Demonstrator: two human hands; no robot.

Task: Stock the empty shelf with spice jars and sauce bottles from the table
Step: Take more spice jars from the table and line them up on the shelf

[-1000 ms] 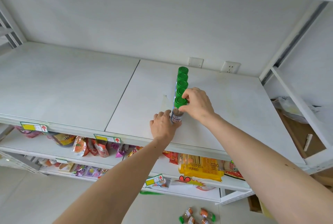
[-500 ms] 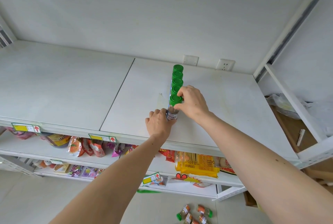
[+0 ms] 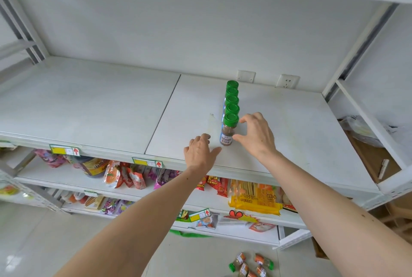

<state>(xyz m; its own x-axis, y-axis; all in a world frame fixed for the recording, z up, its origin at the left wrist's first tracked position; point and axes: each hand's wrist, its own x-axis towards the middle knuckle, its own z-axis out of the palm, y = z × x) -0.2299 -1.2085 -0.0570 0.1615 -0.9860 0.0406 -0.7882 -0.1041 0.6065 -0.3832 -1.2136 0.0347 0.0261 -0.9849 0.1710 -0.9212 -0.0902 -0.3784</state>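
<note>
five green-capped spice jars (image 3: 229, 129) stand in one row front to back on the white shelf (image 3: 111, 102). my right hand (image 3: 256, 136) curves open just beside the front jar, thumb and fingers apart; my left hand (image 3: 200, 151) lies loosely curled near the shelf's front edge. bare boards lie open either side. several more jars (image 3: 249, 265) lie below.

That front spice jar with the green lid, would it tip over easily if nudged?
Probably yes: the front spice jar looks tall and narrow, so a sideways push could topple it. The jars behind it might block a backward fall. Its rigid, smooth sides likely slide on the shelf.
</note>
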